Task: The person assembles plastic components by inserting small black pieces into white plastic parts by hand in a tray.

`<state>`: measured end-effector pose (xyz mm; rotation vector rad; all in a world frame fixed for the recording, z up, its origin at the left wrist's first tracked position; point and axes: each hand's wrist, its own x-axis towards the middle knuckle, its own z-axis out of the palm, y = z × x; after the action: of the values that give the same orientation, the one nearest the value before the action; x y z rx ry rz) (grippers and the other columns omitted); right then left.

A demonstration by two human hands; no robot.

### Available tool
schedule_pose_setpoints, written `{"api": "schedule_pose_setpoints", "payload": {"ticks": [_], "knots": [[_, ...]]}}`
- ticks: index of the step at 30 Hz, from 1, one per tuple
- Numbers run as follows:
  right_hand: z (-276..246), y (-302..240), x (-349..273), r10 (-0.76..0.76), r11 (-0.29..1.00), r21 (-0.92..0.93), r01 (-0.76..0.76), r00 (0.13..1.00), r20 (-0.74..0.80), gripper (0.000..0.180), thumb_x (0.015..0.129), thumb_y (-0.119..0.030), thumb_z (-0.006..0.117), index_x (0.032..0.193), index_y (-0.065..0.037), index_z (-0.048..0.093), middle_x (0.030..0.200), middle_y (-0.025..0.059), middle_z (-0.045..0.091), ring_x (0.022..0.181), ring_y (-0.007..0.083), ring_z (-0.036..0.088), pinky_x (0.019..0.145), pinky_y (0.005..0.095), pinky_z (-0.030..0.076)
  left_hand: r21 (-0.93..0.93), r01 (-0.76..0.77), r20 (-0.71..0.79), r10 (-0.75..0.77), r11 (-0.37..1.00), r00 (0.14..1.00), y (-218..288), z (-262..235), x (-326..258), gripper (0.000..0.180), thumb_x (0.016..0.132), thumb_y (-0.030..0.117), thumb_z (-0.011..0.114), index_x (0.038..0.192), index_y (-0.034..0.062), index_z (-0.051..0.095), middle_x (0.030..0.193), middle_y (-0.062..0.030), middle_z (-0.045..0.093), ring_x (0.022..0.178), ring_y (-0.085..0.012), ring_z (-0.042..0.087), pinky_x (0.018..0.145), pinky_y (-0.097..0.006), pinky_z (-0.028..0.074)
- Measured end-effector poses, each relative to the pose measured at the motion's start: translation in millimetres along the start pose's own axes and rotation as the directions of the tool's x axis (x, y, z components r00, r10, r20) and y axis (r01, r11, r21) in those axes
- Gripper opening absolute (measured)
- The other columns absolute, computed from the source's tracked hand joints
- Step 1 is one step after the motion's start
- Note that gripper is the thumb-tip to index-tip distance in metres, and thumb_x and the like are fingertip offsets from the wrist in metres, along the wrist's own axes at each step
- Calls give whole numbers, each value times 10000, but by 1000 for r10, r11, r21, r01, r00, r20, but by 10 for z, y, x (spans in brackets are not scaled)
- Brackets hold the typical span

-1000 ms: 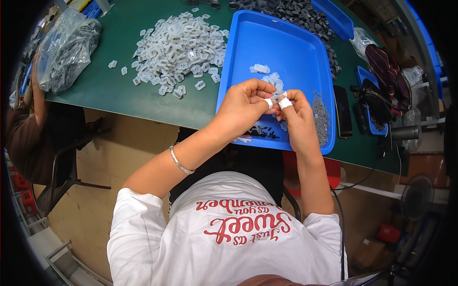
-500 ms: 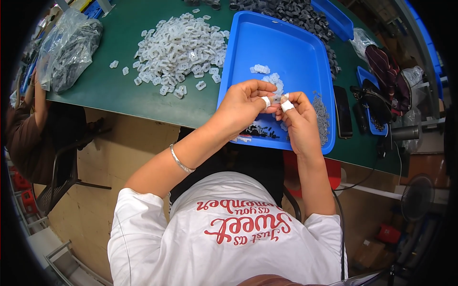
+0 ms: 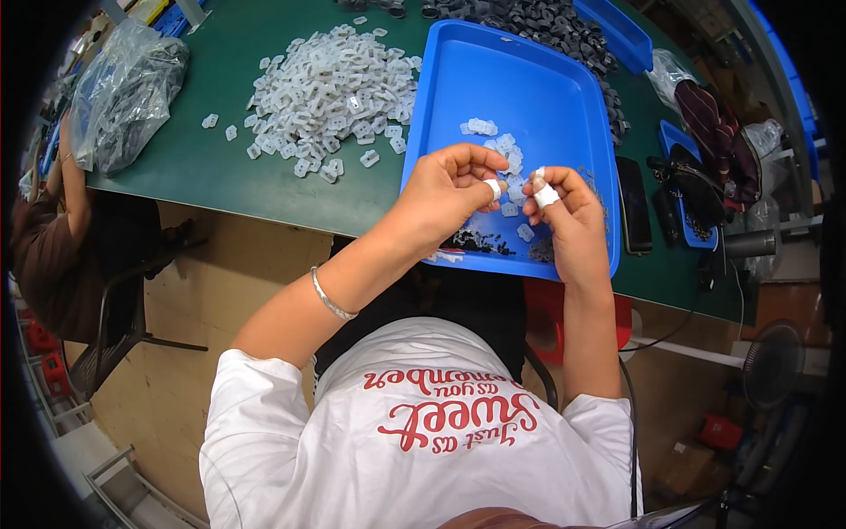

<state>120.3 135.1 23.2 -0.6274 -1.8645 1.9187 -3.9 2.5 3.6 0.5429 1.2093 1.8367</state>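
Both of my hands are above the near part of a blue tray [image 3: 515, 75], a short gap between them. My left hand [image 3: 448, 192] is closed, thumb against curled fingers; anything in the pinch is hidden. White tape wraps its thumb. Thumb and fingertips of my right hand [image 3: 568, 207] are also pressed together, with white tape on them; I cannot make out what they hold. Small translucent white plastic pieces [image 3: 506, 157] lie in the tray between and beyond the hands. Tiny black parts [image 3: 480, 242] are heaped at the near edge, below my left hand.
A large heap of white plastic pieces [image 3: 330, 93] covers the green table [image 3: 220, 70] left of the tray. Dark parts [image 3: 546, 31] are piled behind it. A phone [image 3: 633, 207] lies at right; a clear bag [image 3: 132, 97] stands far left, near another person's arm [image 3: 75, 181].
My hands, which met around a small piece, have come apart. The right hand has shifted slightly right, uncovering white pieces in the tray; the left has barely moved.
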Motion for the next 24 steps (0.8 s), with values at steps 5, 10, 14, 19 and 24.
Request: {"api": "schedule_pose_setpoints", "payload": {"ticks": [5, 10, 14, 19, 24], "knots": [[-74, -19, -11, 9, 1000, -1, -9, 1000, -4, 100, 938, -110, 582, 998, -29, 582, 882, 52, 638, 727, 79, 569, 645, 208, 439, 37, 103, 18, -103, 994, 994, 23, 2, 14, 228, 888, 37, 625, 1095, -54, 599, 995, -102, 632, 853, -150, 652, 769, -238, 539], [-157, -14, -11, 2, 1000, -1, -2, 1000, -6, 100, 944, -113, 575, 998, -30, 582, 877, 51, 638, 726, 80, 568, 642, 207, 437, -45, 150, 40, -148, 988, 988, 19, -6, 38, 199, 926, 39, 569, 1095, -61, 597, 1066, -122, 615, 932, -174, 658, 832, -244, 546], [-230, -14, -11, 3, 1000, -31, -4, 999, -32, 103, 940, -115, 583, 997, -29, 589, 867, 48, 637, 723, 80, 566, 641, 209, 437, -20, 144, 28, -144, 989, 989, 27, 20, 30, 215, 917, 28, 577, 1110, -67, 588, 1095, -135, 608, 964, -187, 654, 860, -254, 543], [-297, 4, -12, -3, 999, -39, 1, 999, -43, 103, 934, -116, 594, 991, -30, 595, 855, 46, 638, 718, 79, 565, 640, 210, 437, -20, 104, 17, -104, 994, 994, 15, 21, 22, 251, 876, -1, 617, 1115, -71, 584, 1074, -137, 617, 965, -199, 653, 879, -273, 540], [-379, 21, -15, -9, 997, -75, 4, 998, -58, 103, 932, -126, 600, 986, -38, 595, 853, 39, 637, 715, 76, 556, 642, 211, 432, 34, 47, 8, -47, 998, 999, 38, 22, -13, 262, 846, -30, 628, 1102, -71, 590, 1012, -121, 638, 953, -191, 654, 855, -273, 539]]}}
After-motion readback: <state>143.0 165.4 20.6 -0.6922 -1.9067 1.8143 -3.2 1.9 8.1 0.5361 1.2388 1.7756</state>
